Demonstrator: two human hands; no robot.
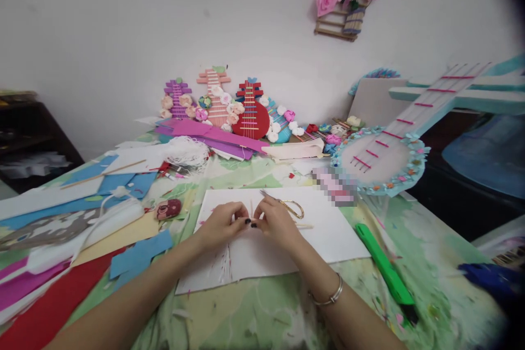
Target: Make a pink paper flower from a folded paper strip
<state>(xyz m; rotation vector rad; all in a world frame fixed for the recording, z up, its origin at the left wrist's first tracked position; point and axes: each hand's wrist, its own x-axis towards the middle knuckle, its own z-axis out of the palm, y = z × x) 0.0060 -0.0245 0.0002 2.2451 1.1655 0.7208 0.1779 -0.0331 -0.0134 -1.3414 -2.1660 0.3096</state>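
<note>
Where left grip [225, 223] nears right grip [277, 223], a pale strip [251, 208] seems pinched.

My single view looks from the wearer's head, forward and down over both forearms to the hands [251, 223] close by, across the bench [246, 317] to the wall [115, 38].

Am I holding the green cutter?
No, the cutter lies on the cloth beside the white sheet, clear of your left hand and right hand.
</note>
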